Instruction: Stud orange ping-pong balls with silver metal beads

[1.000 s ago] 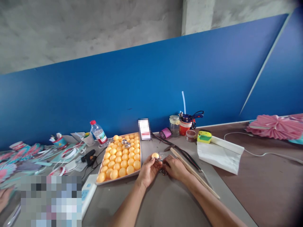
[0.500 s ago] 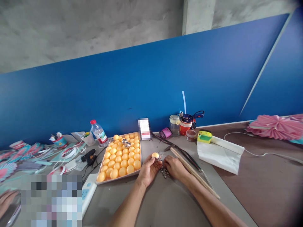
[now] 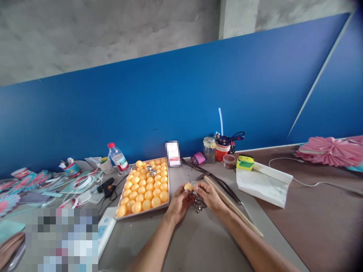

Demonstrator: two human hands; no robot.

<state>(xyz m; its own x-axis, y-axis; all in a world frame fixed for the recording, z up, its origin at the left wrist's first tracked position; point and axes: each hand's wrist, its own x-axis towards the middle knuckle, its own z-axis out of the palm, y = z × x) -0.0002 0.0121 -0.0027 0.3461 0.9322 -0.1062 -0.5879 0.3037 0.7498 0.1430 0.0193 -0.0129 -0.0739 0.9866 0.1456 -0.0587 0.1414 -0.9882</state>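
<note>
My left hand [image 3: 179, 202] is closed round an orange ball [image 3: 188, 186], held just above the grey table. My right hand [image 3: 209, 195] is pinched against the ball's right side, fingertips on it; what is between them is too small to make out. Below both hands lies a small heap of shiny silver pieces [image 3: 199, 203]. Just left of my left hand stands a metal tray [image 3: 168, 196] packed with several orange balls [image 3: 144, 189], with a few silver ones [image 3: 151, 171] near its back.
Long wooden sticks [image 3: 232, 207] and a white paper bag [image 3: 263, 183] lie to the right. Cups, a jar and a yellow tape measure [image 3: 245, 163] stand by the blue wall. A glue gun [image 3: 107, 186], water bottle [image 3: 118, 159] and paper cut-outs lie left. Another person's hand [image 3: 10, 247] shows at bottom left.
My right hand has come up from the silver pieces on the table to the ball in my left hand. The person's hand at bottom left has shifted slightly.
</note>
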